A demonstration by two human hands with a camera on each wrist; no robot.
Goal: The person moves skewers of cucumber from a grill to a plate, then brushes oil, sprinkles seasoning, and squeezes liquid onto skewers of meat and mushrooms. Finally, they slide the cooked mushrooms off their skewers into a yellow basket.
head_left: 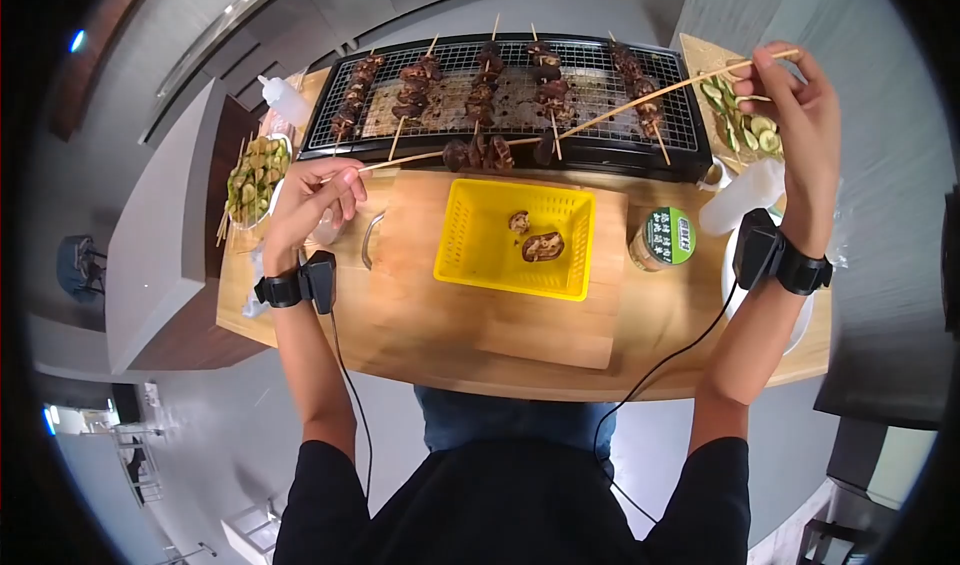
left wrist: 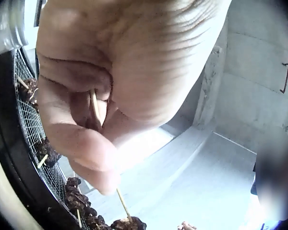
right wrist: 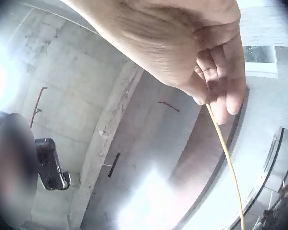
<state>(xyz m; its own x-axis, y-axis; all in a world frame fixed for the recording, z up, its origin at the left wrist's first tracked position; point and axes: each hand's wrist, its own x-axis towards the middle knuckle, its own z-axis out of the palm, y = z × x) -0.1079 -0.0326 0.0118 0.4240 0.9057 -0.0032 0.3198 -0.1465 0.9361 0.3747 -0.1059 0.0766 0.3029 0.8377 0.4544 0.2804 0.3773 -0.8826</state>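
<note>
A long thin wooden skewer stretches between my two hands in the head view, over the front edge of the grill. Dark mushroom pieces (head_left: 478, 153) are threaded along its left half. My left hand (head_left: 312, 200) pinches the left end; in the left wrist view the skewer (left wrist: 122, 203) runs out past the fingertips. Raised higher, my right hand (head_left: 808, 115) pinches the other end between thumb and fingers, with the skewer (right wrist: 229, 158) curving away in the right wrist view. Below them, a yellow plastic basket (head_left: 452, 265) holds two mushroom pieces (head_left: 542, 248).
The black grill (head_left: 420, 149) carries several loaded skewers (head_left: 548, 80) on its wire mesh. A cutting board (head_left: 410, 285) lies under the basket. A green-lidded jar (head_left: 664, 238) and white squeeze bottle (head_left: 742, 197) stand right; skewered green vegetable slices (head_left: 258, 177) and another bottle (head_left: 285, 101) are left.
</note>
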